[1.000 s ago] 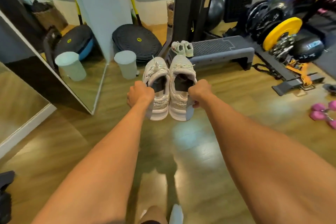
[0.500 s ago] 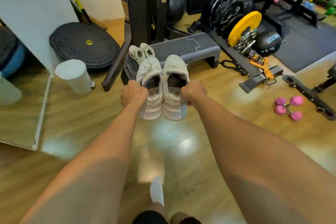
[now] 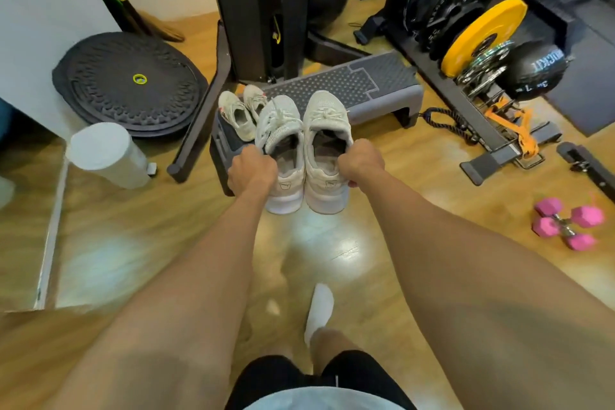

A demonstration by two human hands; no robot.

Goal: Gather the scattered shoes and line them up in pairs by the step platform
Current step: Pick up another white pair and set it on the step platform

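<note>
I carry two pale beige sneakers side by side in the air, toes pointing away. My left hand [image 3: 252,172] grips the left sneaker [image 3: 282,136] by its collar. My right hand [image 3: 360,163] grips the right sneaker [image 3: 327,120] the same way. Just beyond them lies the grey step platform [image 3: 362,81] on the wooden floor. A smaller pair of white sneakers [image 3: 238,111] sits at the platform's left end, partly hidden behind the shoes I hold.
A black machine column [image 3: 256,10] stands behind the platform. A black round balance board [image 3: 133,83] and a white bin [image 3: 106,155] are to the left. A weight plate rack [image 3: 466,30] and pink dumbbells [image 3: 565,225] are to the right. My socked foot [image 3: 319,311] is below.
I have walked closer to the step platform while carrying both sneakers; the platform and small pair now sit larger and nearer. Both grips are unchanged.
</note>
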